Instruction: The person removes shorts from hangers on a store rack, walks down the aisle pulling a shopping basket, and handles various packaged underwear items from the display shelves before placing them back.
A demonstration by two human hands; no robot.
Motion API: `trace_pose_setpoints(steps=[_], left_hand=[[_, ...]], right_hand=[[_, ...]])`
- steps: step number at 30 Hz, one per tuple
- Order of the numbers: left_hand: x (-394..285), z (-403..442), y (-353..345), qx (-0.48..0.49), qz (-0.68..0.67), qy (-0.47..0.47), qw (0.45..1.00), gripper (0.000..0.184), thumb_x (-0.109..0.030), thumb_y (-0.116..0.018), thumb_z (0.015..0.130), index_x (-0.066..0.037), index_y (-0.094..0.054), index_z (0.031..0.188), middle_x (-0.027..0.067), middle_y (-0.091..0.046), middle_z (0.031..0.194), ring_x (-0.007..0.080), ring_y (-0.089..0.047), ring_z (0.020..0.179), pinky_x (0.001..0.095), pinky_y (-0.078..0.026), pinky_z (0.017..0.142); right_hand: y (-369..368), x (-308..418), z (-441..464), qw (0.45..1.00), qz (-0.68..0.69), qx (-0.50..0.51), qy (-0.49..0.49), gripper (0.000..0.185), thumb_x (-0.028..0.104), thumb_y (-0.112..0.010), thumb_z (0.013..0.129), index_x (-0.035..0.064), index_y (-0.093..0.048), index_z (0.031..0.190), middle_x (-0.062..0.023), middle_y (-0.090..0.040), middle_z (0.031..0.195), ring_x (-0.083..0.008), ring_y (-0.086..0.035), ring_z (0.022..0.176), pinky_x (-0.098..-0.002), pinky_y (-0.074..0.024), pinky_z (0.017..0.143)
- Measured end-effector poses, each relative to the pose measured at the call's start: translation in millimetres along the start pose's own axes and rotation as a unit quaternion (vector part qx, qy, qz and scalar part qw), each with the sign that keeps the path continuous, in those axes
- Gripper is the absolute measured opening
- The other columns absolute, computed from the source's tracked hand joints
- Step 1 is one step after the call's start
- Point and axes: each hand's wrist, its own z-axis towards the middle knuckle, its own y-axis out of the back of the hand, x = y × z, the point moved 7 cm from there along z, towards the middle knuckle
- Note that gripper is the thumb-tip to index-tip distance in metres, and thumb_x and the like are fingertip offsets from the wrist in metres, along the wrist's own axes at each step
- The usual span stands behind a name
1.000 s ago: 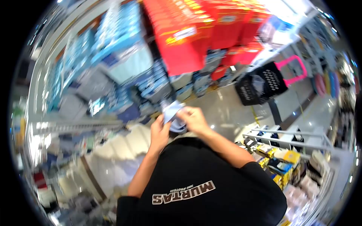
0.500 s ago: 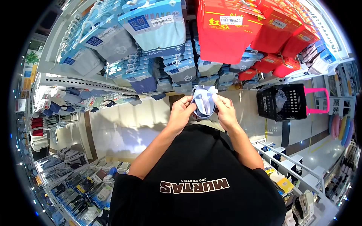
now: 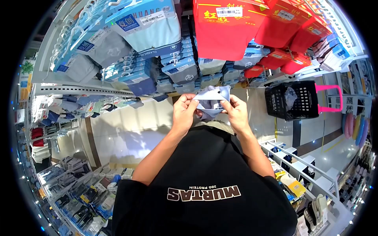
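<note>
A small garment (image 3: 213, 95) of light blue-grey cloth, possibly underpants, is stretched between my two hands in front of my black shirt. My left hand (image 3: 184, 113) pinches its left edge between thumb and fingers. On the opposite side, my right hand (image 3: 237, 114) grips the other edge, thumb on top. The cloth's upper edge is spread wide, and its lower part hangs in folds between the hands. Just beyond it hang rows of packaged grey and blue garments (image 3: 179, 71) on hooks.
Red packs (image 3: 224, 37) and light blue packs (image 3: 151, 33) hang from the rack ahead. A black shopping basket (image 3: 291, 101) with a pink handle (image 3: 330, 98) stands on the floor at right. Low racks (image 3: 92, 192) of packaged goods flank me behind on both sides.
My hands have spread apart slightly, pulling the garment from a bunched loop into a wider, flatter shape. The view has shifted a little, so the racks and basket appear farther left and higher.
</note>
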Motion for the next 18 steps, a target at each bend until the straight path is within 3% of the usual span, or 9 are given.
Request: trace_pose_setpoints(steps=[5,11,12,15,18], left_hand=[[-2,-1,-1,-0.007,0.007,-0.018,1.000,0.015,-0.007,-0.059,0.097,0.002,-0.056,0.108,0.0058,-0.065,0.088,0.0097,-0.059,0.066,0.0235,-0.048,0.061],[5,-5,11,0.008,0.100,-0.028,0.995,0.020,-0.012,-0.064,0.094,0.002,-0.063,0.108,0.0062,-0.066,0.095,0.0098,-0.059,0.079,0.0259,-0.047,0.070],[9,-8,12,0.024,0.097,-0.006,0.995,0.026,-0.021,-0.064,0.094,0.001,-0.065,0.108,0.0059,-0.067,0.099,0.0112,-0.059,0.086,0.0274,-0.045,0.076],[19,-10,22,0.009,0.039,0.043,0.998,0.032,-0.030,-0.060,0.097,0.000,-0.067,0.107,0.0044,-0.067,0.101,0.0124,-0.058,0.090,0.0272,-0.042,0.079],[24,-9,41,-0.114,0.094,0.059,0.987,0.040,-0.036,-0.056,0.098,-0.004,-0.059,0.123,0.0057,-0.063,0.115,0.0172,-0.060,0.096,0.0320,-0.043,0.085]], right_hand=[[1,0,0,1.000,-0.003,-0.001,0.010,0.019,0.014,-0.065,0.095,0.0005,-0.067,0.108,0.0012,-0.066,0.092,-0.0047,-0.058,0.079,-0.0219,-0.0473,0.069],[-8,11,-3,0.997,-0.060,-0.003,0.054,0.020,0.013,-0.066,0.094,-0.0031,-0.068,0.105,0.0039,-0.063,0.080,-0.0021,-0.051,0.070,-0.0203,-0.0424,0.063],[-11,13,-5,0.996,-0.066,-0.010,0.054,0.019,0.014,-0.066,0.094,-0.0028,-0.069,0.103,0.0052,-0.061,0.077,-0.0019,-0.047,0.067,-0.0205,-0.0398,0.060],[-10,10,-6,0.993,-0.108,0.007,0.055,0.019,0.015,-0.066,0.094,-0.0025,-0.069,0.101,0.0062,-0.058,0.076,-0.0019,-0.044,0.065,-0.0208,-0.0373,0.058],[-10,15,-11,0.986,-0.156,0.022,0.057,0.017,0.013,-0.067,0.094,-0.0019,-0.070,0.103,0.0048,-0.058,0.079,-0.0039,-0.046,0.070,-0.0222,-0.0394,0.063]])
